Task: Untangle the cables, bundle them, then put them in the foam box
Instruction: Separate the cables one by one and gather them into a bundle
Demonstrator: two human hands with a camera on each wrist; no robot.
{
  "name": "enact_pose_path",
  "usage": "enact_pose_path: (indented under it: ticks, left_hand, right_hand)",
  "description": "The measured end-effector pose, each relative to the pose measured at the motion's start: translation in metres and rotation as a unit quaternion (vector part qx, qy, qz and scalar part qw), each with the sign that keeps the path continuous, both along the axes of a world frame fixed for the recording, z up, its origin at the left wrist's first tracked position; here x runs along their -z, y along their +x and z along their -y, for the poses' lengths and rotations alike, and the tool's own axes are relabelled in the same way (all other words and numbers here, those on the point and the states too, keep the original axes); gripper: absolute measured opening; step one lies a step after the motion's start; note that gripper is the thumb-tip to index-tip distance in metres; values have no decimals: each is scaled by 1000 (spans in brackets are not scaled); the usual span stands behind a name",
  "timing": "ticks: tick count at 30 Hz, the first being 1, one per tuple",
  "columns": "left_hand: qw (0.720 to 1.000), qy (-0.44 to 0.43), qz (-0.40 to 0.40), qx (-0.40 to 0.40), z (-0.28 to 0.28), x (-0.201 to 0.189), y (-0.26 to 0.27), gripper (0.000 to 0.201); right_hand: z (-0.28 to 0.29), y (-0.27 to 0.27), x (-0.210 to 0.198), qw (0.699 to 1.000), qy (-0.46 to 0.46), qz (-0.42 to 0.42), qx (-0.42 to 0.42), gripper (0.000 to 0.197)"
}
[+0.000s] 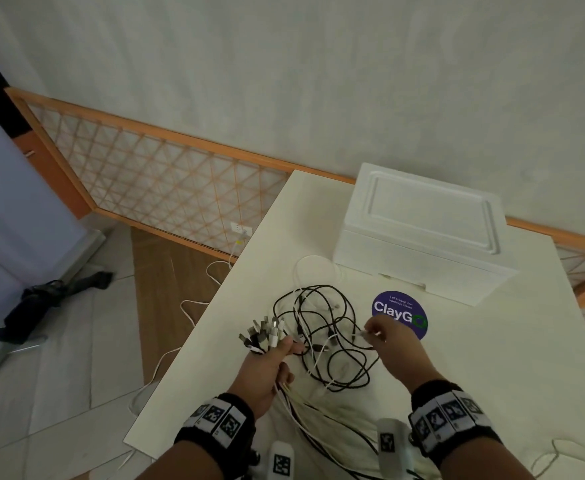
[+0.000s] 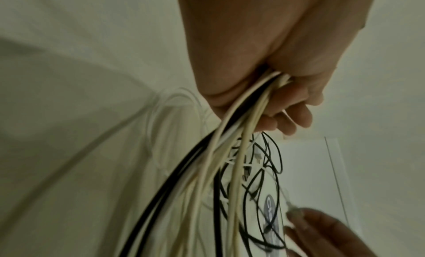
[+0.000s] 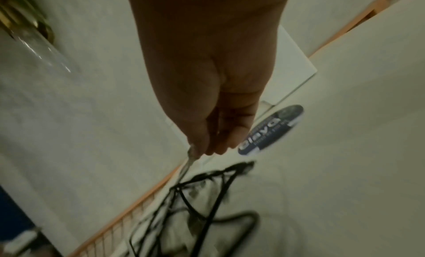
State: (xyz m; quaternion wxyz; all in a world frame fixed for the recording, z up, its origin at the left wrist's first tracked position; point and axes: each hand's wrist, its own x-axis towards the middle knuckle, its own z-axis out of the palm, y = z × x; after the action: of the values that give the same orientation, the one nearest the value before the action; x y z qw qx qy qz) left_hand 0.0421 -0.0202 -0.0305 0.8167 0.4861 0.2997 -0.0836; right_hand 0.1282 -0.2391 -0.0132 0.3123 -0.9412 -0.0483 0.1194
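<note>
The untangling step is underway: the left hand is clenching its grip round a gathered sheaf of cables, plugs fanning above the fist, while the right hand is pinching one white connector from the thin, springy black and white loops lying on the smooth pale surface. Next, that end probably needs joining to the sheaf. The matte foam box is sitting lidded just beyond.

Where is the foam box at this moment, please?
In the head view, the foam box stands with its lid on at the far right of the white table, against the wall, just behind the round purple sticker.
</note>
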Motion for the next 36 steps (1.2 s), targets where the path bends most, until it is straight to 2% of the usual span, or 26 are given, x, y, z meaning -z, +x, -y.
enact_pose_path:
  ticks: [5,10,12,14,16,19,21,24,26,28,31,32,35,36]
  left_hand:
    - [999,29,34,24,7,-4,10,18]
    - [995,54,16,83,14,-2,19,23]
    - [994,43,27,98,16,-2,18,21]
    - [993,48,43,96,17,-4,18,15]
    - [991,65,53,103,17,-7,18,6]
    - [987,87,56,120,18,-9,18,6]
    - [990,74,60,103,18,-11,18,6]
    - [996,16,65,62,13,-15,15,6]
    - [996,-33,72,52,10,-17,12,5]
    - [994,-52,75,55,9,-18,10,7]
    - [993,-44,78,83,9,-20,8,9]
    - [991,-39,83,97,9,-20,7,7]
    - [985,-20,103,137,8,-21,5,11]
    - [984,-19,106,139,7,-21,4,13]
  right_hand:
    - [-11,2,-35,989,146,-16,-2,20]
    - [-25,-5,-43,964,255,-72,37,16]
    - [-26,-8,-37,974,214,-61,36,12]
    - [-27,-12,-33,995,103,-5,-1,5]
    - [-32,-18,-31,997,61,18,-37,15]
    - [-45,-22,-26,998,6,5,-61,20]
    - [-47,-19,-27,999,-1,-2,-36,18]
    - [-30,-9,-34,997,-14,20,73,14]
    - [-20,-8,-43,986,-63,79,132,35]
    - [-22,-9,-55,986,-64,110,109,23]
    - [-46,-14,-65,997,-18,-69,14,51]
    - [-55,-17,-67,992,32,-118,3,50]
    - [-72,-26,-63,974,179,-140,-7,13]
    - [-75,-28,-64,970,199,-139,-4,12]
